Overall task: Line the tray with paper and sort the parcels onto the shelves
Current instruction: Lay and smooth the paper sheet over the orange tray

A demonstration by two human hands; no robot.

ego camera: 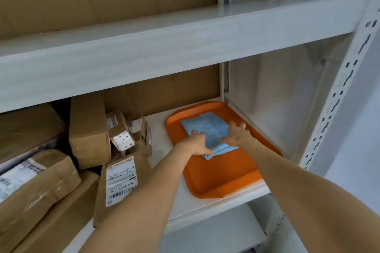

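Observation:
An orange tray (224,178) lies on the right part of the middle white shelf (164,195). A folded light-blue paper (207,127) lies in the tray's far half. My left hand (195,142) holds the paper's near left edge, fingers curled over it and thumb at its near corner. My right hand (236,133) rests on the paper's right side with fingers spread. Brown parcels fill the shelf's left part: a flat labelled mailer (121,181) leans nearest the tray, a tall box (89,131) stands behind it, and small labelled boxes (121,129) sit between.
The upper shelf beam (144,51) hangs low over the tray. A perforated white upright (337,96) stands at the right front corner. Cardboard sheets (160,90) back the shelves. Larger brown parcels (35,187) are piled at the far left.

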